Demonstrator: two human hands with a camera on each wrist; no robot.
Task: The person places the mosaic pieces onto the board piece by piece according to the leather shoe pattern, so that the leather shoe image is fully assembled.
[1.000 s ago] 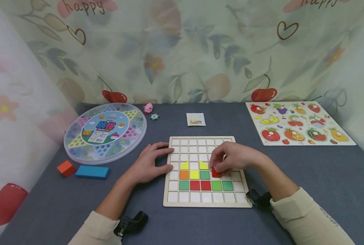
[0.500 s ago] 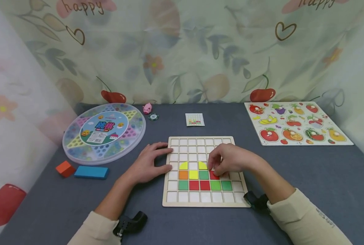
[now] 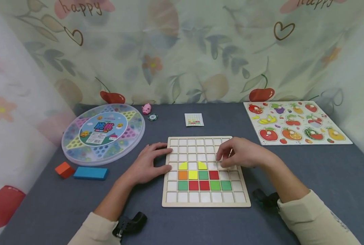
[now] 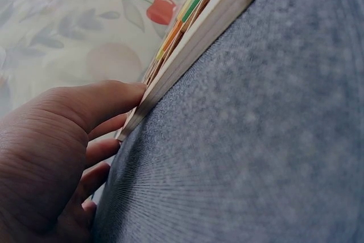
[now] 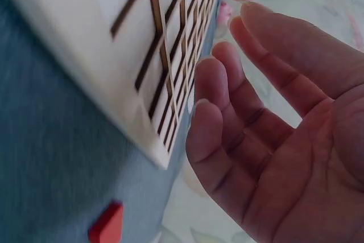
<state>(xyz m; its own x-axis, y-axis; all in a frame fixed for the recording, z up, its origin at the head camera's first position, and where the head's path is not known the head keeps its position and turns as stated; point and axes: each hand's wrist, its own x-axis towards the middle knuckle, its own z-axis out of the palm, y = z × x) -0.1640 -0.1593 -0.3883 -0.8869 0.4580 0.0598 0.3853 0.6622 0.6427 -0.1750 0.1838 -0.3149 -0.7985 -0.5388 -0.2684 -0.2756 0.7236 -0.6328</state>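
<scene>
The right hand (image 3: 241, 156) has let go and lifted, fingers relaxed and empty — the red tile (image 3: 213, 175) now sits seated in the grid board (image 3: 197, 203) just below it, while the flat-fingered left hand (image 3: 148, 165) steadies the board's edge.

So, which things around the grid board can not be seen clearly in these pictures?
- Pattern card: head view, print too small to read.
- Cells under the right hand: head view, covered by it.
- Grid board: left wrist view, seen edge-on, cut off by the frame.
- Tiles: right wrist view, blurred.
</scene>
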